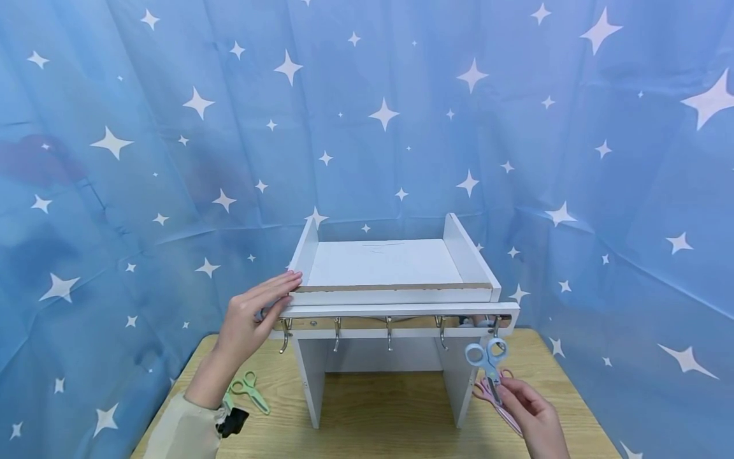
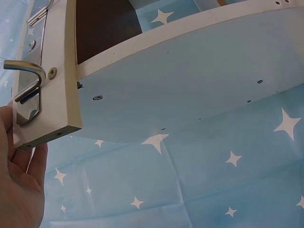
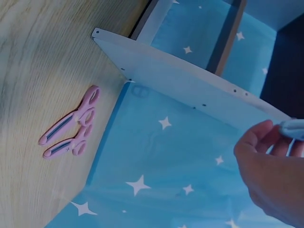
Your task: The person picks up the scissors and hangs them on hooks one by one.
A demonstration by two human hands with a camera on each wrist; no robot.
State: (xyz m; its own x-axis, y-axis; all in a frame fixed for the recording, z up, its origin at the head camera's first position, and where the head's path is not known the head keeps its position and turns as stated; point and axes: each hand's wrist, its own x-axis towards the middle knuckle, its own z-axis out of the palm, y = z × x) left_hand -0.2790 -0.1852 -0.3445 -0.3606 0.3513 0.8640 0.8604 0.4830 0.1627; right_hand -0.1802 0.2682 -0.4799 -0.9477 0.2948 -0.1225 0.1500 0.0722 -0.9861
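Note:
A white shelf unit (image 1: 395, 296) stands on the table, with a row of metal hooks (image 1: 337, 335) along its front board (image 1: 401, 310). At the board's left end my left hand (image 1: 252, 319) grips it; the left wrist view shows fingers (image 2: 37, 164) wrapped around that end beside a hook (image 2: 28, 71). Between thumb and fingers, my right hand (image 1: 530, 408) pinches light blue scissors (image 1: 490, 366) by the blade end, finger loops upward. Those loops overlap the lower part of the rightmost hook in the head view. In the right wrist view, only the scissors' blue handle (image 3: 292, 127) shows.
Two pairs of pink scissors (image 3: 61, 128) lie on the wooden table (image 3: 28, 190) right of the unit. Green scissors (image 1: 250, 392) lie at the left, partly behind the left forearm. A blue star-patterned curtain (image 1: 367, 159) hangs behind and along both sides.

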